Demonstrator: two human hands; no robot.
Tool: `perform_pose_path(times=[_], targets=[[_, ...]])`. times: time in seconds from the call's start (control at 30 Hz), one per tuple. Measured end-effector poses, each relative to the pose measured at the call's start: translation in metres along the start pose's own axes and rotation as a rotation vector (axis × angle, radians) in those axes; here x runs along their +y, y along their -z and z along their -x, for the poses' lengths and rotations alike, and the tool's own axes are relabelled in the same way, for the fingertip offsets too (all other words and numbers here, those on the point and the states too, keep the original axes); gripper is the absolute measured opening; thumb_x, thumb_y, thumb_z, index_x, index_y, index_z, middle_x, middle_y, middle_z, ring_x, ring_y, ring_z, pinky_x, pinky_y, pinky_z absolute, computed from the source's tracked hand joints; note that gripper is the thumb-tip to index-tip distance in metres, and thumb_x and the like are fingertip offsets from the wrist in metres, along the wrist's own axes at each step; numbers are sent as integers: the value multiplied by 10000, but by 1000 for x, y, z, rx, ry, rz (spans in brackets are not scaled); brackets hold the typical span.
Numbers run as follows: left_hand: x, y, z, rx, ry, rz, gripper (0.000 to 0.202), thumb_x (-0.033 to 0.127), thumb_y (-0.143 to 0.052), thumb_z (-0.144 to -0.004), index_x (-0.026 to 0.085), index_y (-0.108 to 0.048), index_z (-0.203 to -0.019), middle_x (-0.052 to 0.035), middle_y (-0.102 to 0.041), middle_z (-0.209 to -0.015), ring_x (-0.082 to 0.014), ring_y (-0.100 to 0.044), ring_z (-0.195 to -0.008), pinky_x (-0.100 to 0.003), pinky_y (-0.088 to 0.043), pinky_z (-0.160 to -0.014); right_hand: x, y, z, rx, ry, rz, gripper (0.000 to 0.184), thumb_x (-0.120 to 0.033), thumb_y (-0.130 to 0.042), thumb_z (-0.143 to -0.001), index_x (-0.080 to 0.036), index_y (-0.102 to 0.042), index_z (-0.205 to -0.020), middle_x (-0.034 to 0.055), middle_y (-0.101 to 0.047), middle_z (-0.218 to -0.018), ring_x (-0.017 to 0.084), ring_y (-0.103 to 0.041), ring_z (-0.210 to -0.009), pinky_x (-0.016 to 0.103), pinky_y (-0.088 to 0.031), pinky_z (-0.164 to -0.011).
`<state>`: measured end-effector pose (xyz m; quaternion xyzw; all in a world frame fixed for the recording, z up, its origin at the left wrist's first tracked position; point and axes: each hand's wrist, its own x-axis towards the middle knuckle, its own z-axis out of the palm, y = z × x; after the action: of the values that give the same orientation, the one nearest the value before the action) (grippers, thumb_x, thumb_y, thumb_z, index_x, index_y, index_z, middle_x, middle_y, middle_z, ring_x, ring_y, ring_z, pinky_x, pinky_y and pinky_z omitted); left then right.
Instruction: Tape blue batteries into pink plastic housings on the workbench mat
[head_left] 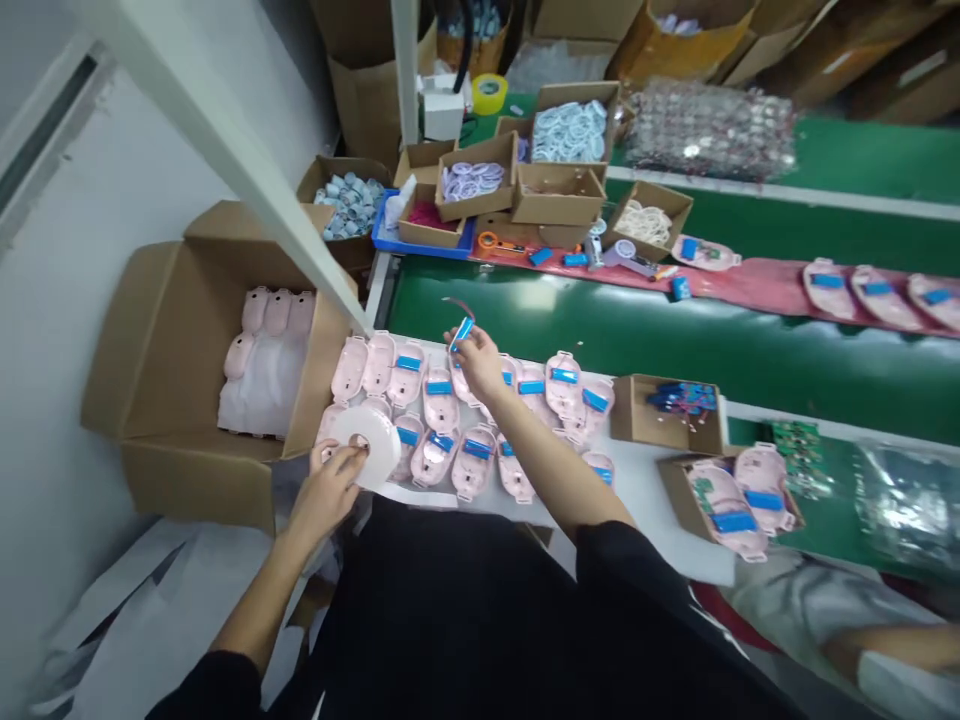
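My right hand (480, 362) pinches a small blue battery (463, 331) with a thin dark red wire, raised over the rows of shells. My left hand (328, 495) grips a roll of white tape (384, 445) at its core. A loose strip of tape (424, 495) trails from the roll to the right. Under and around both hands lie several pink plastic shells (474, 478). Most have a blue battery (564, 376) inside; the ones at the far left (349, 368) show none. My right forearm and the roll hide some shells.
A large carton (161, 345) with packed pink shells stands at the left, beside a slanted white post (247, 165). A small box of batteries (637, 425) and a box with shells (682, 505) lie right. Behind runs a green belt (525, 300). Another person's arm (896, 645) shows lower right.
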<state>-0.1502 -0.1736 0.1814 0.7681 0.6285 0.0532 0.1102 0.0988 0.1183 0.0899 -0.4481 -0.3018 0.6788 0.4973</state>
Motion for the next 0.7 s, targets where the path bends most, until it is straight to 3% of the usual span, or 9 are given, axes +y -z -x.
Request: perform_pose_path(times=[0.1, 0.23, 0.33, 0.4, 0.57, 0.7], targets=[[-54, -12, 27, 56, 44, 58, 474, 125, -642, -860, 199, -691, -1325, -134, -698, -1243, -338, -496, -1279, -529, -481, -1118, 66, -61, -13, -40, -28, 313, 473, -373, -686, -820, -209, -584, -1252, 100, -717, -1229, 246, -726, -1121, 412, -604, -971], [-90, -32, 61, 98, 78, 114, 434, 134, -640, -868, 197, -706, -1292, -134, -711, -1220, -342, -516, -1247, -548, -484, -1100, 114, -108, -38, -267, 177, 1011, 588, -286, -606, -860, -139, -573, -1428, 178, -650, -1399, 287, -635, -1271, 445, -490, -1142], [-107, -40, 78, 115, 104, 164, 395, 143, -649, -877, 187, -710, -1265, -132, -707, -1232, -343, -515, -1240, -541, -487, -1097, 122, -117, -49, -495, 215, 1466, 652, -230, -568, -907, -112, -493, -1544, 207, -570, -1517, 308, -552, -1377, 442, -436, -1190], [-116, -42, 85, 130, 117, 193, 383, 152, -665, -874, 185, -713, -1253, -133, -704, -1235, -341, -516, -1235, -527, -492, -1087, 123, -116, -49, -573, 196, 1637, 663, -177, -532, -925, -123, -459, -1581, 199, -535, -1552, 306, -538, -1384, 416, -451, -1168], [-128, -46, 86, 131, 133, 247, 399, 152, -672, -865, 174, -705, -1262, -144, -702, -1240, -337, -506, -1237, -512, -495, -1072, 119, -119, -37, -653, 179, 1756, 703, -133, -528, -913, -170, -442, -1610, 185, -534, -1474, 285, -605, -1237, 354, -510, -1049], [-130, -50, 81, 120, 128, 268, 411, 146, -675, -862, 168, -698, -1272, -134, -703, -1265, -331, -506, -1228, -503, -477, -1086, 114, -124, -40, -712, 161, 1789, 602, -141, -502, -944, -167, -498, -1545, 182, -529, -1478, 265, -635, -1138, 347, -515, -1001]])
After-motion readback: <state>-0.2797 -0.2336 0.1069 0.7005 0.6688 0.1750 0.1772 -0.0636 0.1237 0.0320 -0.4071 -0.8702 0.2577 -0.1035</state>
